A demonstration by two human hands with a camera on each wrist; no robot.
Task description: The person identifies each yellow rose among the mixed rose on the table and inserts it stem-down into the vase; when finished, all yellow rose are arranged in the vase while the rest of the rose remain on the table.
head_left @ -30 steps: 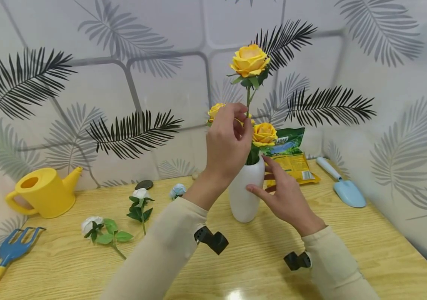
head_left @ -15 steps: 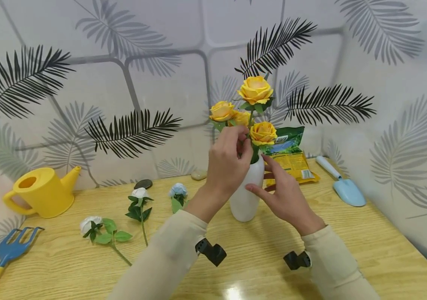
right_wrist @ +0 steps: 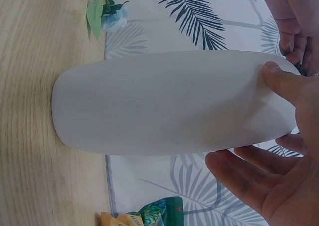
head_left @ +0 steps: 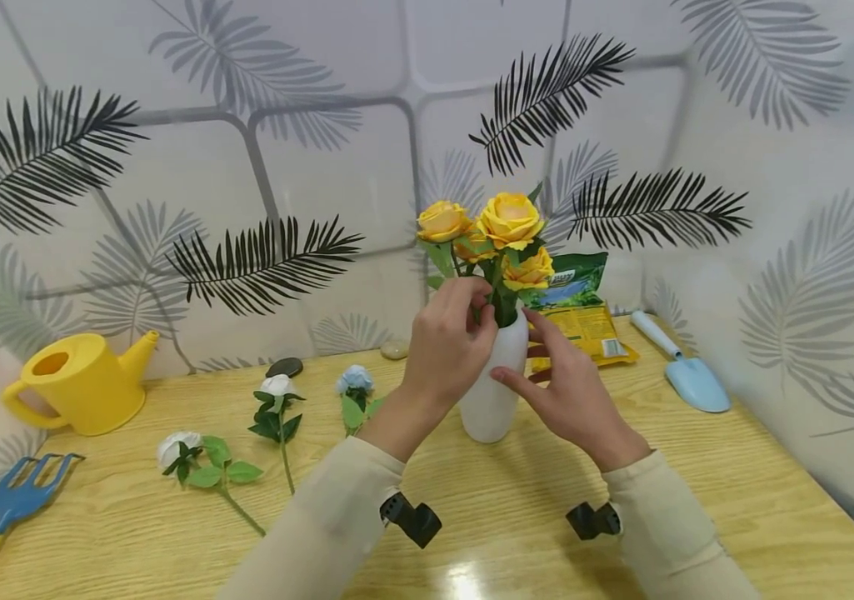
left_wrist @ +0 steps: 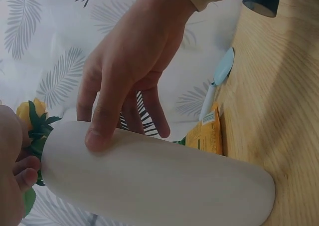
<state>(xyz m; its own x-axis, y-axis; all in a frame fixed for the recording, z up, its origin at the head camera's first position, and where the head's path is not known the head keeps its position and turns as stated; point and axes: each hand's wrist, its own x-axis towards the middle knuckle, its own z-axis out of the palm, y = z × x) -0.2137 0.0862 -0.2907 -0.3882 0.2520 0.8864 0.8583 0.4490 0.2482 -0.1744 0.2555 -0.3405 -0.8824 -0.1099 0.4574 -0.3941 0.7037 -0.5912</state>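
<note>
A white vase (head_left: 488,400) stands upright on the table, tapering toward its base. My right hand (head_left: 572,387) holds it near the top, thumb on the front and fingers round the far side; the right wrist view shows this thumb (right_wrist: 281,79) on the white wall. At the vase mouth, my left hand (head_left: 447,337) pinches the stem of a yellow rose (head_left: 511,221), the pinch itself mostly hidden by the hand. Other yellow roses (head_left: 441,222) stand in the vase around it. In the left wrist view, the left fingers (left_wrist: 27,176) are right at the rim.
Left lie white roses (head_left: 179,450) and a blue rose (head_left: 355,379), near a yellow watering can (head_left: 89,387) and a blue hand fork (head_left: 25,496). Behind the vase is a green-yellow packet (head_left: 584,329); a light blue trowel (head_left: 696,383) lies right. Stones (head_left: 285,367) sit by the wall.
My left hand has moved down with the yellow rose, whose bloom has sunk from high above the others to their level. The right hand has stayed on the vase.
</note>
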